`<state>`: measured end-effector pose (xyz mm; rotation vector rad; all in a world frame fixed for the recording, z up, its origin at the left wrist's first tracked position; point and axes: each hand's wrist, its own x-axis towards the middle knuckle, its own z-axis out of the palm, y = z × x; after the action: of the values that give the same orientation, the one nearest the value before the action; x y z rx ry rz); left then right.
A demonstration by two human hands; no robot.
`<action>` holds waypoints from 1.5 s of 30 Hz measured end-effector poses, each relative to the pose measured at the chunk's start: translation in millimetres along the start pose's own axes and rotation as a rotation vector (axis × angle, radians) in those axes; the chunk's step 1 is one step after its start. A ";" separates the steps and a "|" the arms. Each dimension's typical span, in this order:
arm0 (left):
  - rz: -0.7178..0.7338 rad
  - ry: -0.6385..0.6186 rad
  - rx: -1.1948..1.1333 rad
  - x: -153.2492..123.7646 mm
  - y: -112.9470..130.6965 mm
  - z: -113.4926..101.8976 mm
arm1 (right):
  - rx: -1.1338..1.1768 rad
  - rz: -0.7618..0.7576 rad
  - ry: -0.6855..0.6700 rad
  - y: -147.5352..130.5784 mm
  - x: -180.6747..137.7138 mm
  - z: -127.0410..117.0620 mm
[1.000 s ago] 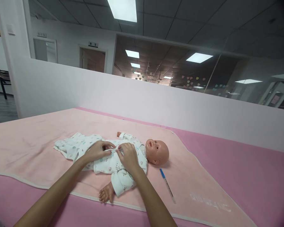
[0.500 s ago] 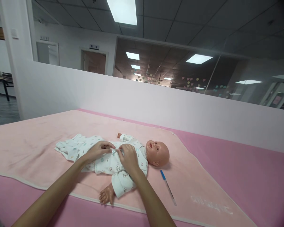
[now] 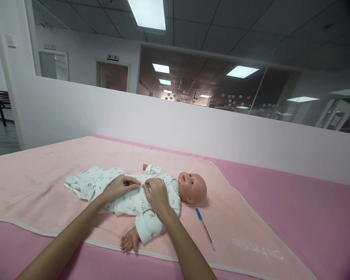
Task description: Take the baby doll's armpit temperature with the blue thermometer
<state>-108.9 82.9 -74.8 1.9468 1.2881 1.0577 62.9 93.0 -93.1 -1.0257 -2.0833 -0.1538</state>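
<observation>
A baby doll (image 3: 194,190) lies on its back, head to the right, in a white printed shirt (image 3: 130,205) and matching trousers (image 3: 87,182). My left hand (image 3: 120,187) and my right hand (image 3: 156,193) meet over the middle of the shirt front. Each pinches the cloth between thumb and fingers, the fingertips close together; whatever small fastening may lie between them is too small to make out. The doll's near hand (image 3: 130,239) rests palm down by the blanket's edge, below my wrists.
A peach blanket (image 3: 245,229) lies under the doll on a pink padded surface (image 3: 303,194). A pen with a blue cap (image 3: 205,228) is beside the doll's head, right of my forearm. Behind runs a low white wall (image 3: 175,124) with glass above it.
The view has shifted slightly. My hands keep their pinch on the shirt front, with only small movements of the fingertips; less of the cloth between them shows now.
</observation>
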 end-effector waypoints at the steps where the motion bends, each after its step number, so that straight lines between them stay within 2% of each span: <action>1: 0.003 0.005 0.024 0.1 0.2 0.3 | 0.003 -0.002 -0.001 0.1 0.0 0.0; 7: 0.059 0.012 0.092 1.0 -2.3 0.9 | 0.014 -0.005 -0.003 1.2 -0.1 0.7; 16: 0.089 -0.051 0.057 2.1 -5.1 0.3 | 0.018 -0.004 0.001 1.4 -0.3 1.1; 25: 0.211 -0.006 0.214 2.1 -4.5 0.6 | -0.005 -0.009 -0.010 1.0 0.1 0.4; 29: 0.200 -0.013 0.239 2.9 -7.5 -0.3 | -0.015 -0.010 -0.012 0.6 0.0 -0.3; 34: 0.173 -0.069 0.161 2.9 -9.8 -0.8 | -0.013 -0.003 -0.009 1.5 0.3 0.9; 45: 0.187 -0.065 0.200 3.5 -8.8 1.0 | -0.030 0.001 -0.020 0.9 -0.5 1.5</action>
<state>-111.4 89.5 -81.3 2.2699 1.2353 0.9753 62.8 93.9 -94.6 -1.0499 -2.1040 -0.1757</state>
